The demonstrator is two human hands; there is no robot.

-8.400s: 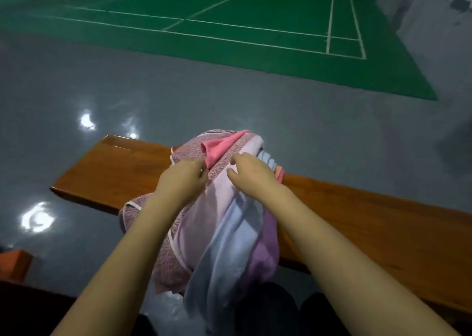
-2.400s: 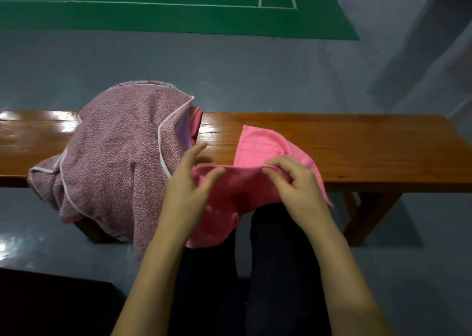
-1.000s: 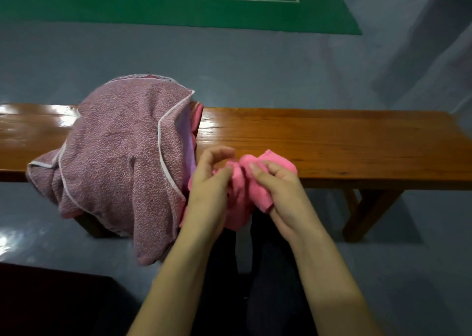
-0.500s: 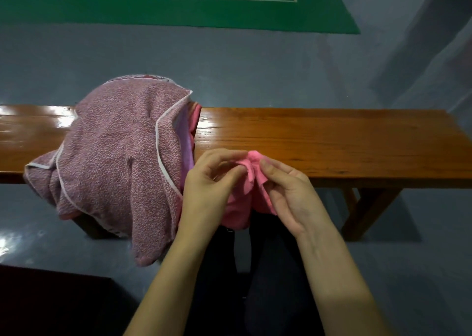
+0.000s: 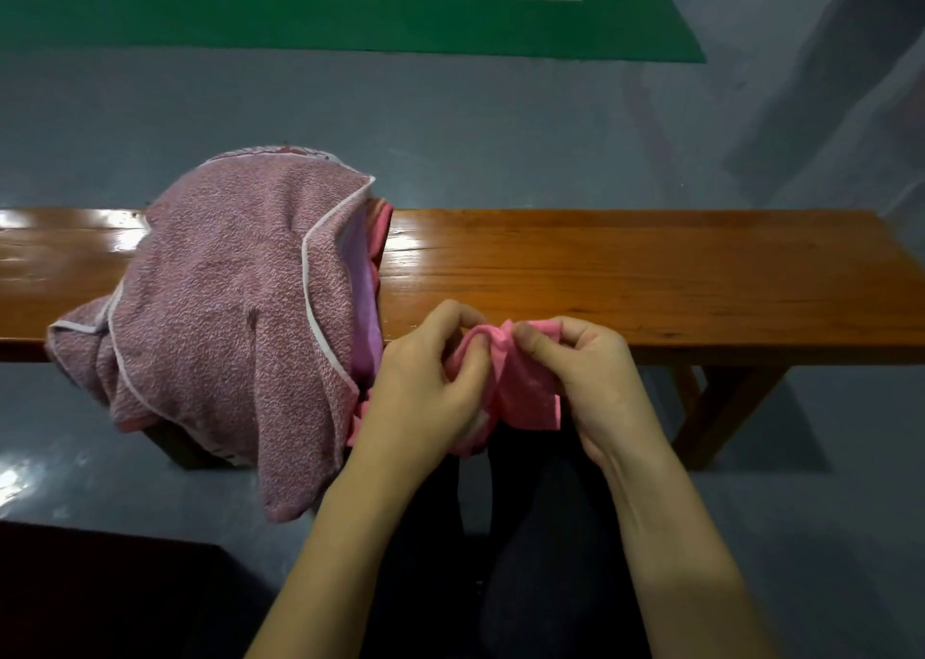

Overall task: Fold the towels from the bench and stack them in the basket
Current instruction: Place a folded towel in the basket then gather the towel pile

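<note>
1. grey floor [image 5: 450, 123] lies beyond the wooden table [image 5: 625, 278]; a green court [image 5: 350, 22] sits far back. the table's right half is bare wood up to its near edge.
2. left hand [image 5: 425, 383] and right hand [image 5: 595, 373] each grip the pink towel [image 5: 520, 383], fingers curled, thumbs pinching its bunched top.
3. the pink towel hangs crumpled at the table's near edge, above dark trousers [image 5: 540, 558].
4. a speckled mauve towel pile [image 5: 225, 308] drapes over the table's left, spilling off the near edge.

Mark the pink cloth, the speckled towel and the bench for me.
pink cloth [image 5: 525, 383]: head view, on the bunched fabric showing between the hands.
speckled towel [image 5: 220, 298]: head view, on its broad draped face.
bench [image 5: 625, 278]: head view, on the bare wooden top.
</note>
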